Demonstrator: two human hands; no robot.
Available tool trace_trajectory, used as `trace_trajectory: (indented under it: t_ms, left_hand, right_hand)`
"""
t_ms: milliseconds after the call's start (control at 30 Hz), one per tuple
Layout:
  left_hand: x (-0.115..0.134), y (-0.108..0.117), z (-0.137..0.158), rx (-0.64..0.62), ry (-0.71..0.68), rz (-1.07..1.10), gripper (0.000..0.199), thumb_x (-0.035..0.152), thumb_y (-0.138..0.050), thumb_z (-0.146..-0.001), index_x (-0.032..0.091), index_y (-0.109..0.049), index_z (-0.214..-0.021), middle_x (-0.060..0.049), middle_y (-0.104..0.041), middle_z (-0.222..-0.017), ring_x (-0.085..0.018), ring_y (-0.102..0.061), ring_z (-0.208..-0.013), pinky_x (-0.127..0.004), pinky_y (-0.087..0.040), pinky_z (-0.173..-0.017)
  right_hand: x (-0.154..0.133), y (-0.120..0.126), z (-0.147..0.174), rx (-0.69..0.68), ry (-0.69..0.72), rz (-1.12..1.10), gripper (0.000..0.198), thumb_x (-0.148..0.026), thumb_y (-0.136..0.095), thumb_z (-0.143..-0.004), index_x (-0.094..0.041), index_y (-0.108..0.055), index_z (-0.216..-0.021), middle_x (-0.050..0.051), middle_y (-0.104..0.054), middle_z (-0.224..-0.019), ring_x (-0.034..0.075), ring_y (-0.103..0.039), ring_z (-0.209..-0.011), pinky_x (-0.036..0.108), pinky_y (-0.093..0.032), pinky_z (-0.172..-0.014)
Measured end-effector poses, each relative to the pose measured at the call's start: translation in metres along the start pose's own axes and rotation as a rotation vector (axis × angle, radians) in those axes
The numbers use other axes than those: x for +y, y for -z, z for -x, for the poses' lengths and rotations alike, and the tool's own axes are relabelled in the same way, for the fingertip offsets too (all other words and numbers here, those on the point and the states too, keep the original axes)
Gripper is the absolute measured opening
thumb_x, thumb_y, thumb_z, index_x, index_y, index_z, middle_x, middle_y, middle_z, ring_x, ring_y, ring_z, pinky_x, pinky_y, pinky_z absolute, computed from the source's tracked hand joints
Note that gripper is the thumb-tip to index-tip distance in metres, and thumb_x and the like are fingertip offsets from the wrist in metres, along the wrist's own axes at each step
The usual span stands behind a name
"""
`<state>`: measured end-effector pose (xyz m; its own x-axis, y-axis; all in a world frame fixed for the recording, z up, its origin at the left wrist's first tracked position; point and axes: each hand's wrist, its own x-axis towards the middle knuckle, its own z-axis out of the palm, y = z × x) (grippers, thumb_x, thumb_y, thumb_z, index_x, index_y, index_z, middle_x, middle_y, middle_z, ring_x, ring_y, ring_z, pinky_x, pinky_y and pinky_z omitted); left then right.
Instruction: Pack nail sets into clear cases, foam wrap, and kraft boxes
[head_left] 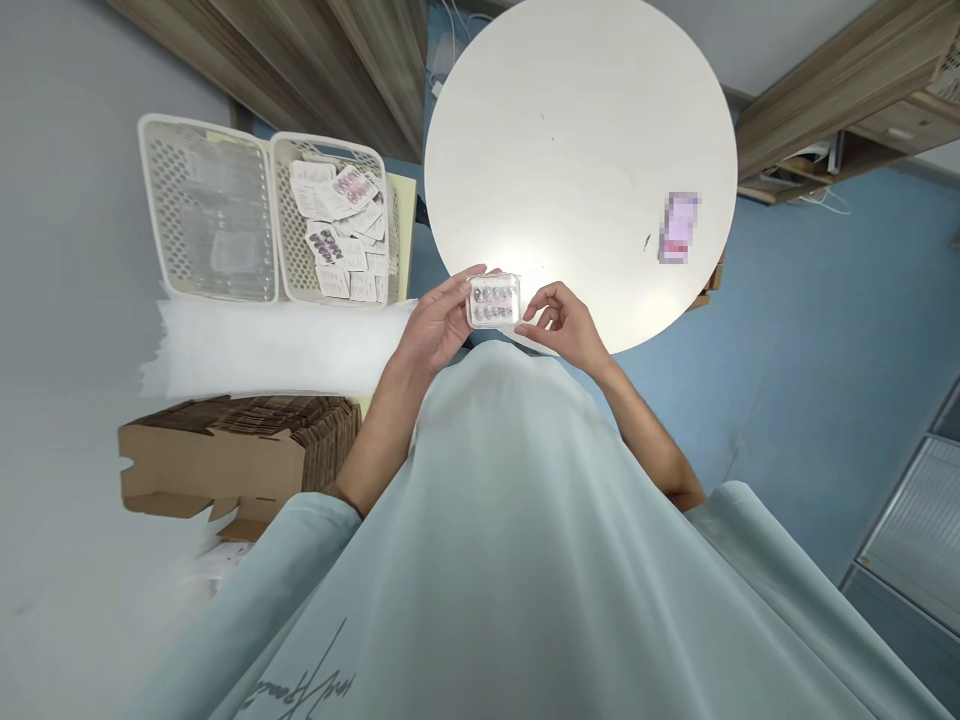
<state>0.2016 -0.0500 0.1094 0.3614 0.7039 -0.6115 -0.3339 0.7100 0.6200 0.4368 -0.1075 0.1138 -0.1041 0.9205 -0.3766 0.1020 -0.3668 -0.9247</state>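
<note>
My left hand (442,318) grips a small clear plastic case (493,322) by its left side, at the near edge of the round white table. Inside the case lies a card with two rows of shiny purple and silver press-on nails (492,295). Just right of the case is my right hand (564,325), fingers curled and the thumb apart from them. Its fingertips are close to the case's lower right corner; whether they touch it I cannot tell.
A round white table (570,120) lies ahead, with a blurred pink-purple item (679,228) at its right. To the left are a basket of clear cases (232,205), a basket of nail cards (341,230), white wrapping sheets (270,345) and stacked flat cardboard boxes (217,455).
</note>
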Motion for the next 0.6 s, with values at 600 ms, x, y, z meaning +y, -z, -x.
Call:
trace_trajectory:
  t_ms: [600]
  left_hand:
    - [-0.033,0.033,-0.004,-0.009,-0.262,-0.602,0.102,0.074,-0.087,-0.095,0.035,-0.044,-0.179,-0.019,-0.053,-0.178,-0.041,-0.067,-0.152,-0.054,-0.058,-0.124]
  right_hand:
    - [0.016,-0.004,-0.008,-0.021,-0.170,-0.216,0.067,-0.077,-0.099,-0.074,-0.025,-0.068,-0.103,-0.001,-0.079,-0.094,0.011,-0.069,-0.061,0.022,-0.044,-0.045]
